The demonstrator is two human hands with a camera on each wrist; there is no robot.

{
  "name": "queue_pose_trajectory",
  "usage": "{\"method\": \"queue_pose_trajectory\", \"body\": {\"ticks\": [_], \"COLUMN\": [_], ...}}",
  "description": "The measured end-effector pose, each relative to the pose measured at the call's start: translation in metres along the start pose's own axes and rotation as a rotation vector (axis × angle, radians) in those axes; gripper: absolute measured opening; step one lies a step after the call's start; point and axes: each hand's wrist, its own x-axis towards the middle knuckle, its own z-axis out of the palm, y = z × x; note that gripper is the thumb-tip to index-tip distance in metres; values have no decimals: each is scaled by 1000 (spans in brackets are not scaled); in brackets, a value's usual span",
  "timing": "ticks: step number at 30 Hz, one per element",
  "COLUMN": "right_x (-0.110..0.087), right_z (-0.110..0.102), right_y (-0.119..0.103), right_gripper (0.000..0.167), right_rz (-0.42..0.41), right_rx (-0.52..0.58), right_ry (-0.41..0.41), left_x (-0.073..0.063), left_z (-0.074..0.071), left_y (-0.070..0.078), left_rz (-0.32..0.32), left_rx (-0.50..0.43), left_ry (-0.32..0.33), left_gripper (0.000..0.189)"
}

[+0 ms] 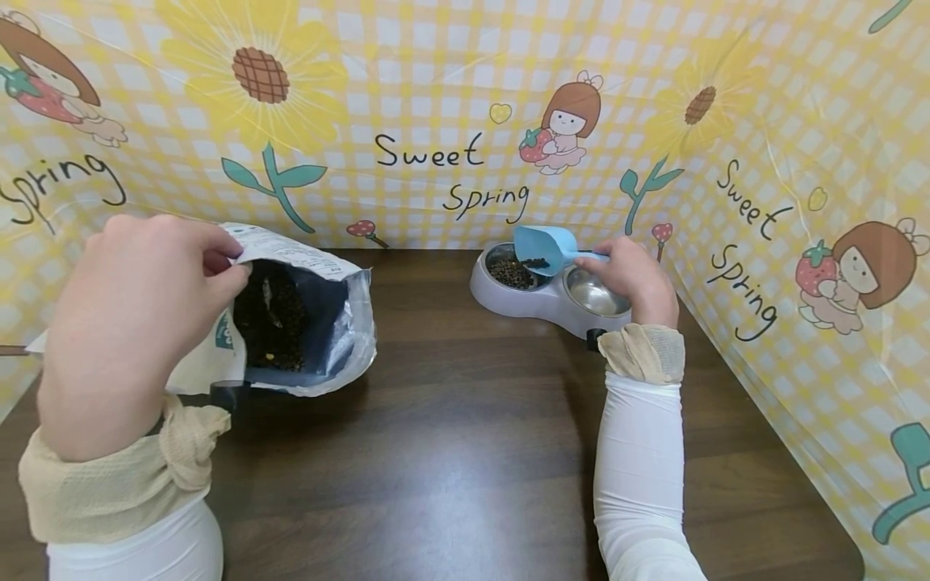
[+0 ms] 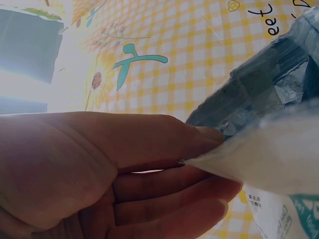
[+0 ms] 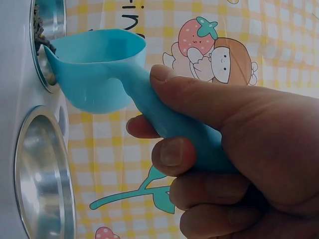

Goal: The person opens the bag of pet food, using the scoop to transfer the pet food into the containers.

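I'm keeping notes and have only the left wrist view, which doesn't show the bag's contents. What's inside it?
Observer: The head view shows dark pellets inside the bag.
Operator: And what is the right hand holding?
Observer: It grips the handle of a blue scoop.
Operator: Where is the scoop's front end?
Observer: It reaches over the metal bowl on the left in the head view, which has more dark pellets in it.
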Motion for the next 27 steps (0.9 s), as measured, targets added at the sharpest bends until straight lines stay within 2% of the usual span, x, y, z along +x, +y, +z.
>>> {"method": "queue_pose_trajectory", "body": {"ticks": [7,17,23,27], "right_x": [0,-2,-1,-2], "right_z": [0,1,1,0], "right_y": [1,1,1,-1], "right_gripper": [42,40,42,44], "right_rz": [-5,39,45,52], "right_rx": [-10,-16,-9,-9], "right_ry": [15,65,48,1], "left_x": [0,-1,0,0], "left_z": [-3,-3,-3,-2], "left_y": [3,3,3,2], "left_rz": [0,-5,-4,-4], "left_rx": [-2,-8,-1,1], "left_ry": [-9,-12,-12,-7], "left_gripper": [23,23,23,22]}}
